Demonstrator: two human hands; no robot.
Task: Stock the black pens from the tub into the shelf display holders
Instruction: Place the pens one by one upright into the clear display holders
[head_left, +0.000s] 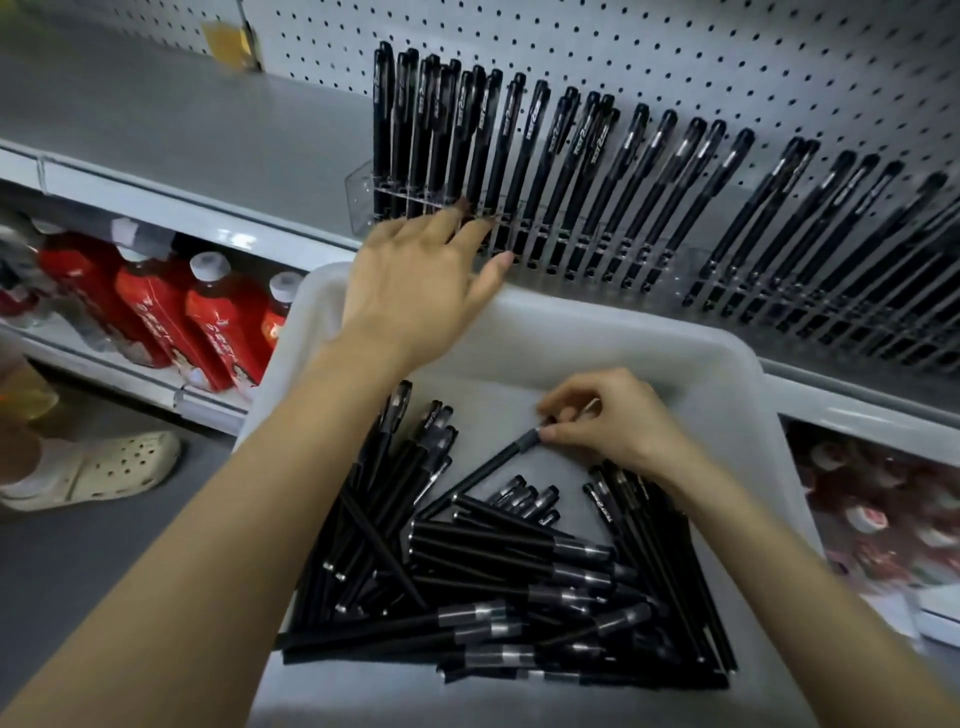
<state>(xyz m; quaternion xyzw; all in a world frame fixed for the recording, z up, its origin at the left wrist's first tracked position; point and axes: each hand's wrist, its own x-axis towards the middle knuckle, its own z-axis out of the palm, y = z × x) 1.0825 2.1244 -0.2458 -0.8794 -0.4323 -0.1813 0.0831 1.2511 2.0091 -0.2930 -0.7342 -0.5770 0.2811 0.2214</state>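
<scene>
- The slim black plastic pens (498, 577) lie heaped in the shallow white plastic tub (597, 332); more stand upright in the clear acrylic display holders (363, 202) on the shelf.
- The right hand (618, 421) pinches the capped end of one black pen (483, 470), angled up off the heap.
- The left hand (415, 280) is spread open, fingertips at the holder's front edge.
- Each pen looks light, stiff and smooth: a mid-barrel pinch should steer it into a slot best.
</scene>
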